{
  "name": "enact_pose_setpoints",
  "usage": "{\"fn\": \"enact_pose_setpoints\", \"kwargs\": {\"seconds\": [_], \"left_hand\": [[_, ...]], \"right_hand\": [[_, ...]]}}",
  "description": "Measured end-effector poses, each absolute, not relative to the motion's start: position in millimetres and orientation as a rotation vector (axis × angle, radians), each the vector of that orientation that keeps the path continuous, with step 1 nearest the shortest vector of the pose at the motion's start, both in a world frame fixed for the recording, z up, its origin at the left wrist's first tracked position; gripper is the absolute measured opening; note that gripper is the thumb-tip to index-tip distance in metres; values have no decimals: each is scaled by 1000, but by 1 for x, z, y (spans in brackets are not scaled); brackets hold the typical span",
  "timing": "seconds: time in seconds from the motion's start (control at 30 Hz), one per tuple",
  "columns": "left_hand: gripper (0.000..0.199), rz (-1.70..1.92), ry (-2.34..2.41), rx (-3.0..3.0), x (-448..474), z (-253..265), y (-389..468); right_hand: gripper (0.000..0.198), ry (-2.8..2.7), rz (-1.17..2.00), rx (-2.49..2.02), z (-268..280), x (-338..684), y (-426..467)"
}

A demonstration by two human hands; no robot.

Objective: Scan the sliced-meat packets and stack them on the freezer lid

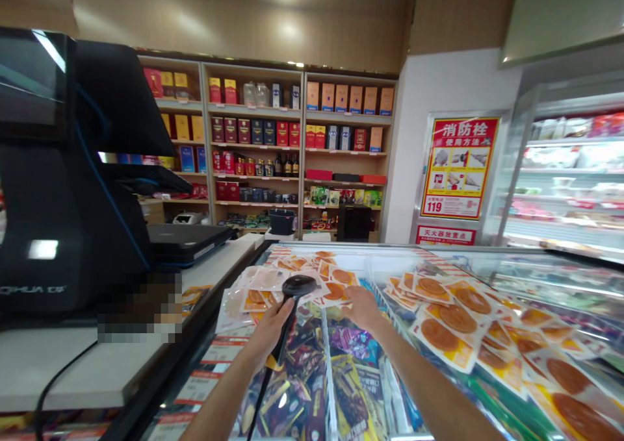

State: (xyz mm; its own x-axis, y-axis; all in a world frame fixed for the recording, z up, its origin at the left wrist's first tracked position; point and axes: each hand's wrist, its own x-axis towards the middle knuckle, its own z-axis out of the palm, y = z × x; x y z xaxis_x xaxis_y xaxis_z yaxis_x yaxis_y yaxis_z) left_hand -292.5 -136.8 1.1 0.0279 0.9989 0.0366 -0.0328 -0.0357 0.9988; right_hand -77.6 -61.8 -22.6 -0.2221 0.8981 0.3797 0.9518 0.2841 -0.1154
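My left hand (272, 332) is wrapped round the handle of a black barcode scanner (298, 286), its head tilted over a pile of flat packets. My right hand (363, 308) is at the right edge of a flat packet (335, 291) with a round brown picture on it, fingers closed on that edge. White-backed packets (238, 303) lie to the left of the scanner, some face down. The pile rests on the glass top of a chest freezer (385, 254). From the scanner's handle a black cord runs down toward me.
More brown-and-orange packets (458, 317) spread over the glass on the right. Wrapped frozen goods (355, 389) show below the glass. At left, a black checkout terminal (63, 201) stands on a white counter (97, 376). Shelves of boxes (258, 132) line the back wall.
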Motion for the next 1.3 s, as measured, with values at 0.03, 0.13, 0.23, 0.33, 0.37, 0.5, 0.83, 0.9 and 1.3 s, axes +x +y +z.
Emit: {"fn": "enact_pose_setpoints", "kwargs": {"seconds": [0.03,0.13,0.23,0.33,0.37,0.5,0.83,0.9,1.3], "left_hand": [[41,1219,1145,1224,-293,0,-137],[41,1208,1143,1210,-292,1,-137],[41,1206,1125,1200,-291,3,-139],[41,1187,1090,1218,-290,5,-140],[41,1185,1084,1226,-290,6,-141],[40,1163,1085,1259,-289,9,-144],[38,1186,1120,1250,-292,14,-148],[37,1210,1149,1266,-292,17,-151],[37,1061,1052,1382,-279,29,-156]], "right_hand": [[32,-2195,-198,-1683,-24,-81,-61],[30,-2196,-183,-1706,-25,-87,-59],[24,-2216,-211,-1699,-25,-90,-60],[21,-2245,-280,-1653,-24,-90,-65],[23,-2244,-313,-1640,-24,-90,-67],[24,-2211,-424,-1606,-25,-90,-71],[23,-2086,-404,-1572,-24,-71,-64],[24,-2047,-368,-1562,-24,-59,-62],[14,-1439,-60,-1380,-14,-13,-54]]}}
